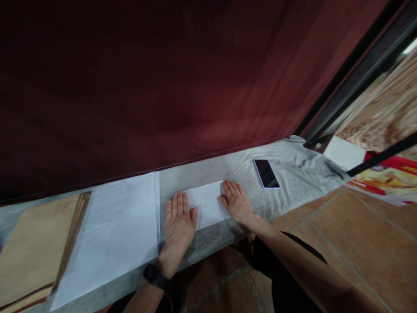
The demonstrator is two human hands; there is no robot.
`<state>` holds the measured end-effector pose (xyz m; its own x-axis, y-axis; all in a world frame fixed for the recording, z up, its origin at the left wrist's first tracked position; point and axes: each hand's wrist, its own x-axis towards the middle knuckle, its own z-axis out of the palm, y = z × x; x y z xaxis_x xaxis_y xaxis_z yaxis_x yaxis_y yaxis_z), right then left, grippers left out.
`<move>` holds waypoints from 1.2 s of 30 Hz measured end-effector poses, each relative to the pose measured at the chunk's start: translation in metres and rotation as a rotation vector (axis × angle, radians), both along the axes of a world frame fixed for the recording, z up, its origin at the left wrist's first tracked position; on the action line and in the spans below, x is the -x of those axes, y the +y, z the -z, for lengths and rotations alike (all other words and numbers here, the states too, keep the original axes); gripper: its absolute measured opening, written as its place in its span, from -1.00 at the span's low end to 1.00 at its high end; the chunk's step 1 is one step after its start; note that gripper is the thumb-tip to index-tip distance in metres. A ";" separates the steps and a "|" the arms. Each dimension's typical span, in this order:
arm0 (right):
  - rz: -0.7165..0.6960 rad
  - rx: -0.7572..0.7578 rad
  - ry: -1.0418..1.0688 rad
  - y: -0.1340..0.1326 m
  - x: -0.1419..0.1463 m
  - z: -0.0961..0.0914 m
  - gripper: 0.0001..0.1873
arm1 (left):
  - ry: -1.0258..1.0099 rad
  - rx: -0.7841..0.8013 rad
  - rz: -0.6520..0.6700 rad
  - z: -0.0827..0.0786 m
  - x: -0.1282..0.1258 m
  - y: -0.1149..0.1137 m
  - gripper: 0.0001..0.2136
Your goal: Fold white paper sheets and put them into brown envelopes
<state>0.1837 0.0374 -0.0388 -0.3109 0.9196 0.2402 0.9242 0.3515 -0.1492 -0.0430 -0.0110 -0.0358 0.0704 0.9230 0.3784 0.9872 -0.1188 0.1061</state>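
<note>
A small white sheet of paper (208, 204), perhaps folded, lies flat on a grey cloth-covered bench. My left hand (179, 219) rests palm down at its left edge, fingers straight and thumb pointing toward the paper. On the opposite edge lies my right hand (237, 201), also flat with fingers stretched out. Neither hand grips anything. Left of my left hand is a stack of larger white paper sheets (120, 230). To the right of my right hand sits a smartphone (267, 174) with a dark screen and a pale purple case.
Brown paper envelopes (42, 248) are stacked at the far left. A dark red panel (163, 95) rises along the bench's back edge. Grey fabric (299, 169) lies wrinkled at the right end, near a dark metal frame (342, 98) and printed packaging (391, 174). Below is a tiled floor (368, 239).
</note>
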 end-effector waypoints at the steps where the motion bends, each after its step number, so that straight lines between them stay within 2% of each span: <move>1: -0.011 -0.004 0.005 0.000 0.003 -0.002 -0.41 | 0.012 -0.005 0.043 -0.002 -0.004 0.000 -0.40; 6: -0.133 0.001 0.063 -0.006 0.020 -0.008 -0.42 | 0.055 0.041 0.217 -0.004 -0.026 -0.004 -0.44; 10: -0.263 0.022 0.070 -0.012 0.026 -0.001 -0.46 | 0.108 0.104 0.262 0.003 -0.033 -0.006 -0.45; 18: -0.244 0.001 0.042 -0.011 0.021 0.008 -0.46 | 0.116 0.174 0.230 0.004 -0.027 -0.006 -0.44; 25: -0.217 -0.007 0.019 -0.011 0.020 0.006 -0.46 | 0.099 0.181 0.146 0.007 -0.016 -0.006 -0.43; 36: -0.141 0.019 0.003 -0.007 0.008 0.003 -0.44 | 0.105 0.192 0.042 0.003 -0.001 -0.007 -0.40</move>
